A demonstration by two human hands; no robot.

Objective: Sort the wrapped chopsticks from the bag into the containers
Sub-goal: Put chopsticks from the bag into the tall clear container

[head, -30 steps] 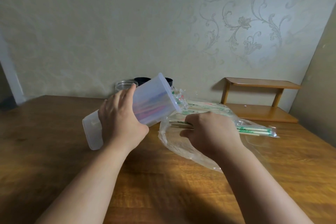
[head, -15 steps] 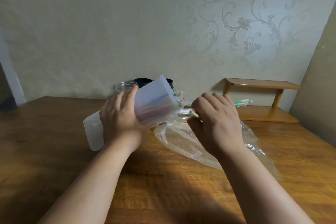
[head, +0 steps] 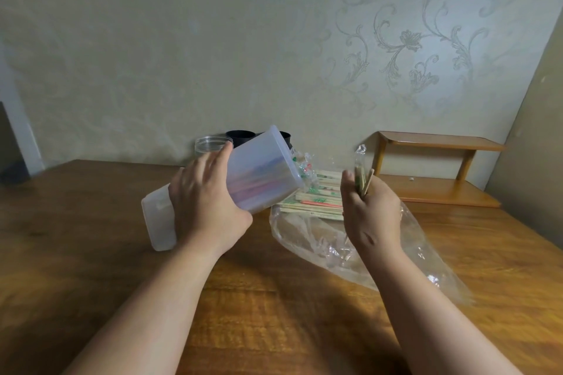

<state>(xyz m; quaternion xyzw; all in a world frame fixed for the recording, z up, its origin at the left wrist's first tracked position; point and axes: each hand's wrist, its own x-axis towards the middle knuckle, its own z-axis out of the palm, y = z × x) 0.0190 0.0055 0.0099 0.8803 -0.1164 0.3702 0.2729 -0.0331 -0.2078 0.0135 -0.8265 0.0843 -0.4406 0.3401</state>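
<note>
Head view: a tilted translucent plastic container [head: 262,170] was gripped around its body by the left hand [head: 210,204]. A few wrapped chopsticks [head: 363,181] were clutched upright in the right hand [head: 370,216], above the clear bag [head: 350,253]. Loading seemed to be in hand; the bundle would need to be levelled and slid into the container's mouth. Green- and red-printed remaining pairs [head: 316,202] were seen at the bag's far end.

The surface [head: 91,253] was glossy varnished wood; the container [head: 259,173] frosted translucent plastic; the bag [head: 426,253] thin, clear, crinkled film; the shelf [head: 438,143] smooth wood.
</note>
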